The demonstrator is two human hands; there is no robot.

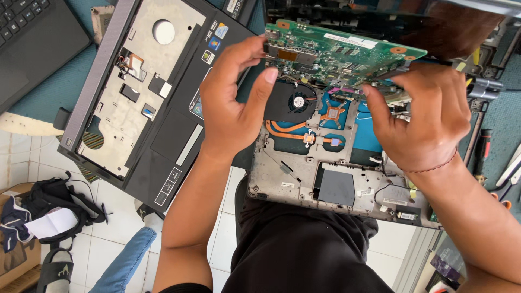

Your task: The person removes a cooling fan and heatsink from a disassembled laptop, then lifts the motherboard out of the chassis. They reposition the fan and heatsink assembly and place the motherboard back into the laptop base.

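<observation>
I see the green circuit board (pixel 336 51) held tilted above the open laptop base (pixel 282 179), its near edge over the black fan (pixel 296 100). The board is crowded with small chips and silver connectors, with orange rings at its corners. My left hand (pixel 233 103) has its grip closed on the board's left end, thumb underneath and fingers on top. My right hand (pixel 429 116) has its grip closed on the board's near right edge, fingertips curled over it.

Below the board, the laptop base is a silver metal shell that holds the fan, copper pipes (pixel 296 133) running from the fan to small copper plates, a grey square pad (pixel 336 187) and thin black wires. Left of the base lies a palm-rest cover (pixel 135 97), upside down, with a round hole and small cables inside. Beyond that cover, at the far left, sits a black keyboard (pixel 27 27). Right of the base lie tools on the teal table (pixel 502 116), one with a red handle (pixel 484 142). Left of the base and nearer me, a black bag (pixel 54 203) rests on the tiled floor (pixel 116 239).
</observation>
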